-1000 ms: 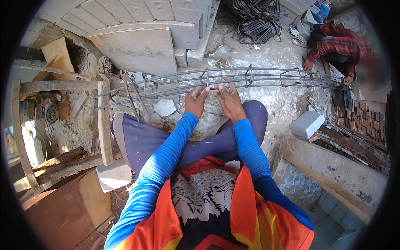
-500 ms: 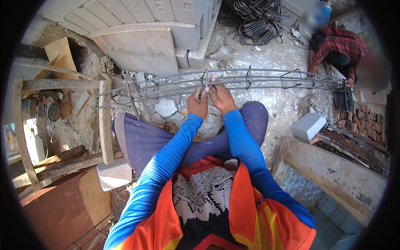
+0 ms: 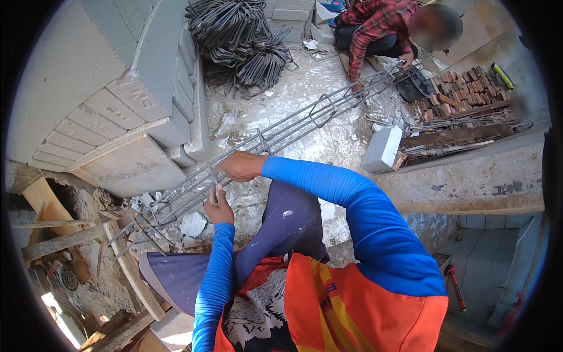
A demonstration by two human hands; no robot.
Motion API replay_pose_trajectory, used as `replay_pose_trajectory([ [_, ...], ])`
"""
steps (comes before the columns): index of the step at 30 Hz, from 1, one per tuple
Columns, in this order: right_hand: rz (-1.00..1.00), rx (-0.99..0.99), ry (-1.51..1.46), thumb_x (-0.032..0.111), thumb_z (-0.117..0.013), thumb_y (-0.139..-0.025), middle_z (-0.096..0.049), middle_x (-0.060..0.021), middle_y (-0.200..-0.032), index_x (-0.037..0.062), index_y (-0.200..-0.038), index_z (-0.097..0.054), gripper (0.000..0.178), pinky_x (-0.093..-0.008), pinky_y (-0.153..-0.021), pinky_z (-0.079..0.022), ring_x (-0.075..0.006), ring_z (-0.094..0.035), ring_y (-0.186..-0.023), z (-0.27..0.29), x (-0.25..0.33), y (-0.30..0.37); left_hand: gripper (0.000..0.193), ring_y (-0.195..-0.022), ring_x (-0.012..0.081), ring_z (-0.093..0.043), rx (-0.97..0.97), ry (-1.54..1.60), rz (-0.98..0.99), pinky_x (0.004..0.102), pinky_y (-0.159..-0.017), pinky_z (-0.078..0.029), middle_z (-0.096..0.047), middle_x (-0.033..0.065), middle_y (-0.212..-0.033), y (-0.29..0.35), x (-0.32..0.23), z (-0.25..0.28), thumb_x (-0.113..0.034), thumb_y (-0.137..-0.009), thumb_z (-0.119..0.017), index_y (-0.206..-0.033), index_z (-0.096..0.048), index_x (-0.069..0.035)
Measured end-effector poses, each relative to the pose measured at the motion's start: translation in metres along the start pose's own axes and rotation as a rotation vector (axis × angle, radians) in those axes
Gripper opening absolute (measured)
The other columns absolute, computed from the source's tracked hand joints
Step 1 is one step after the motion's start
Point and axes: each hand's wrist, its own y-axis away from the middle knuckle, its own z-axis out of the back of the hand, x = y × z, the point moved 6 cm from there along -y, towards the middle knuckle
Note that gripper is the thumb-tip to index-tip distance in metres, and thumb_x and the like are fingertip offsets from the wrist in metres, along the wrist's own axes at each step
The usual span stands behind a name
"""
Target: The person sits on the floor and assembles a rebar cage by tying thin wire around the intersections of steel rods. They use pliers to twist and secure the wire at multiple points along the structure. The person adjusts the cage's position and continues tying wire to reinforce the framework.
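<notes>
A long rebar cage of thin parallel bars with square stirrups runs slantwise from near left to far right. My right hand reaches over it from above, fingers curled closed around a stirrup at the upper bars. Just below, my left hand has its thumb and fingers closed at the lower bars by the same stirrup. Any tie wire between my fingertips is too small to make out. A co-worker in a red checked shirt crouches at the far end with both hands at the cage.
Bundled steel stirrups lie at the back. Pale blocks are stacked at the left. A white block, a black bucket and stacked bricks stand at the right. Wooden framing is at lower left.
My view has turned to the right, so the cage now slants across it. My right hand has moved over the bars, above my left. The co-worker is still at the far end.
</notes>
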Motion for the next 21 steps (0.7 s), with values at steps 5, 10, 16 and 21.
replay_pose_trajectory([
  [5,-0.256,0.747,-0.351,0.007,-0.047,-0.09,-0.069,-0.0122,-0.105,0.0051,-0.13,-0.062,0.042,-0.0386,-0.066,-0.06,-0.0231,-0.07,-0.075,-0.017,-0.024,-0.028,0.054,-0.093,0.0175,-0.063,0.026,0.062,0.024,0.0309,-0.084,-0.051,-0.069,0.0159,-0.105,-0.001,0.01,-0.003,-0.035,-0.102,-0.065,-0.12,-0.061,0.016],
  [10,-0.26,0.938,-0.292,0.01,-0.049,-0.092,-0.067,-0.0133,-0.111,0.0028,-0.124,-0.063,0.036,-0.0356,-0.065,-0.063,-0.0215,-0.069,-0.073,-0.016,-0.019,-0.042,0.061,-0.095,0.0195,-0.064,0.052,0.029,0.064,0.0322,-0.086,-0.051,-0.068,0.0186,-0.111,-0.002,0.011,0.002,-0.037,-0.1,-0.067,-0.124,-0.059,0.018],
  [16,-0.18,0.896,-0.056,0.007,-0.052,-0.093,-0.071,-0.0147,-0.092,-0.0024,-0.112,-0.066,0.025,-0.039,-0.066,-0.061,-0.0238,-0.072,-0.074,-0.012,-0.016,-0.04,0.064,-0.097,0.0213,-0.065,0.07,-0.022,0.071,0.0331,-0.087,-0.052,-0.068,0.0183,-0.111,-0.003,0.013,0.005,-0.039,-0.101,-0.067,-0.128,-0.057,0.018],
  [21,0.058,0.641,0.076,0.008,-0.055,-0.093,-0.07,-0.0186,-0.078,-0.002,-0.102,-0.066,0.018,-0.0471,-0.068,-0.057,-0.0334,-0.072,-0.076,-0.01,-0.016,-0.044,0.054,-0.091,0.0185,-0.063,-0.013,0.018,0.051,0.0322,-0.081,-0.052,-0.068,0.0147,-0.104,-0.002,0.02,0.006,-0.037,-0.101,-0.066,-0.121,-0.061,0.014],
])
